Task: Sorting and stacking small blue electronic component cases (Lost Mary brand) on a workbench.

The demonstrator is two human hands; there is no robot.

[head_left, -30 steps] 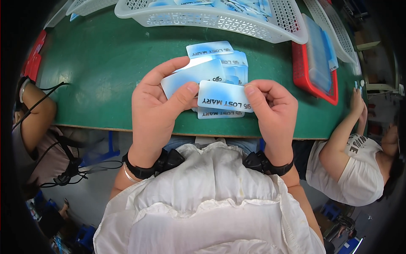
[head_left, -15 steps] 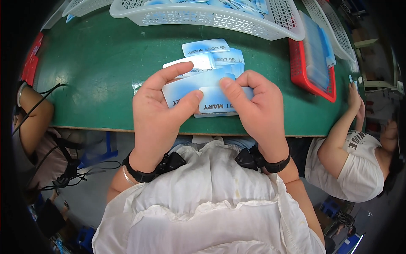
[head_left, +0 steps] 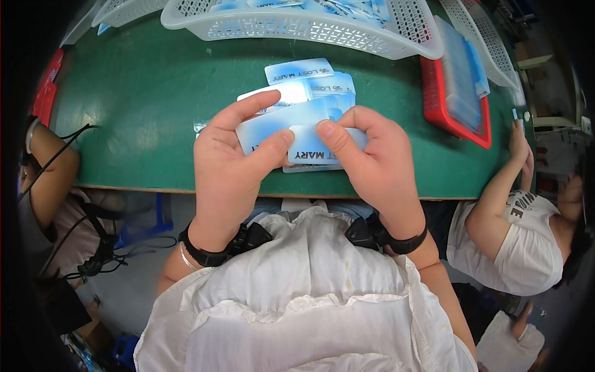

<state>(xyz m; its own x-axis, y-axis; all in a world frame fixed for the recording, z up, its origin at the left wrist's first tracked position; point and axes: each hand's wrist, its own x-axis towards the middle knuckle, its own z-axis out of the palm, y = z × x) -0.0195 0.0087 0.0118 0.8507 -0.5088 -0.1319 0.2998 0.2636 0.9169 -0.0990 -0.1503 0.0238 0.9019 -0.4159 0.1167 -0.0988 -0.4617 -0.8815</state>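
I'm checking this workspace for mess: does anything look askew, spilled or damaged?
Slightly askew: the loose cards on the green table overlap at differing angles instead of forming a squared stack, and more lie jumbled in the white basket. No spill or damage shows, though many cards are partly hidden.

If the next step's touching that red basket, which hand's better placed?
Probably the right hand: it is nearer the red basket. The left hand is farther away, and both hold blue-white cards.
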